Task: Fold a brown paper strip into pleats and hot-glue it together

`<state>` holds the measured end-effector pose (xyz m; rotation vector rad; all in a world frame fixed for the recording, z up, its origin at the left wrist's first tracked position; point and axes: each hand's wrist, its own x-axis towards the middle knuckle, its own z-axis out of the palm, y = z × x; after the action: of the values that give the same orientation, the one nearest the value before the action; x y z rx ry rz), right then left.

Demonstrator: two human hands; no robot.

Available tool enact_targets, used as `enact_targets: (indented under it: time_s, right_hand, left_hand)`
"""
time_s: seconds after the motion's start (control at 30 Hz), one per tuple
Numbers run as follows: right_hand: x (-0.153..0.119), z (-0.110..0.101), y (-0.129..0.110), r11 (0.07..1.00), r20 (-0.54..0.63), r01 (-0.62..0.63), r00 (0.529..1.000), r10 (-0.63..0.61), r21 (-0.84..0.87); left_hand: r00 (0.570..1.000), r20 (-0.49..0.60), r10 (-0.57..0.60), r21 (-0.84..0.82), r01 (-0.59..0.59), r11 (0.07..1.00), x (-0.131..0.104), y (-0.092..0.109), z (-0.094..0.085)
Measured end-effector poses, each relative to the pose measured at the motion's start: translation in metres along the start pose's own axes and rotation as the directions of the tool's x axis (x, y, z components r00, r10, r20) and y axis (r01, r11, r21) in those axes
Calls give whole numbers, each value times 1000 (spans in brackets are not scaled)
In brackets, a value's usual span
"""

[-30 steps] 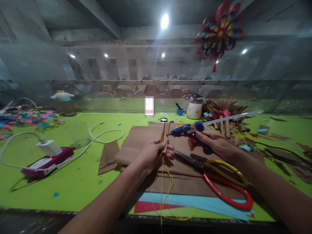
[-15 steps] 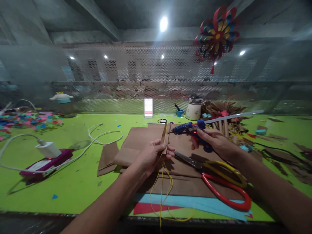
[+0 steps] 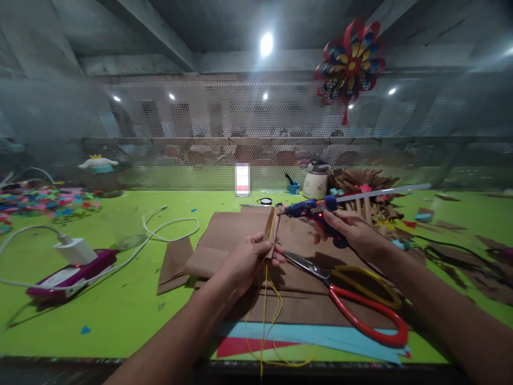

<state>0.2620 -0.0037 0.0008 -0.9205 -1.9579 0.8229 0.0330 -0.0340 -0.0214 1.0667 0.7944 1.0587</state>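
My left hand pinches a narrow folded strip of brown paper, held upright over the work surface. Yellow string runs along the strip and dangles in loops below my fingers. In my right hand is a blue glue gun, its red light lit and a long clear glue stick sticking out of its back. The nozzle points left, close to the strip's upper edge; whether they touch I cannot tell. Scissors with red and yellow handles lie under my hands on brown paper sheets.
Light blue paper and red paper lie at the front edge. On the left are a purple power strip with a white cable and paper stars. A jar and brown paper scraps stand behind.
The whole view has shifted slightly. The nozzle stays near the strip's upper edge, and both hands keep their hold with hardly any movement.
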Motion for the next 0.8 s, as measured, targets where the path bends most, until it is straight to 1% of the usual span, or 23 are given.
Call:
enact_targets:
  time_s: [0.13, 0.3, 0.47, 0.6, 0.8]
  right_hand:
    - [1, -1, 1, 1000, -10, -4, 1000, 4, 7]
    - [2, -2, 6, 999, -28, -15, 999, 17, 51]
    - [3, -1, 10, 994, -51, -12, 999, 17, 111]
    - [4, 0, 10, 989, -66, 6, 998, 4, 149]
    - [1, -1, 4, 992, -85, 15, 996, -4, 126]
  left_hand:
    - [1000, -13, -6, 22, 7, 1000, 0, 0, 1]
    - [1000, 2, 12, 25, -12, 1000, 1, -1, 0]
    - [1000, -11, -23, 41, 23, 999, -1, 1, 1]
    - [1000, -9, -22, 52, 22, 998, -1, 1, 1]
    - [999, -36, -37, 51, 38, 998, 0, 2, 0]
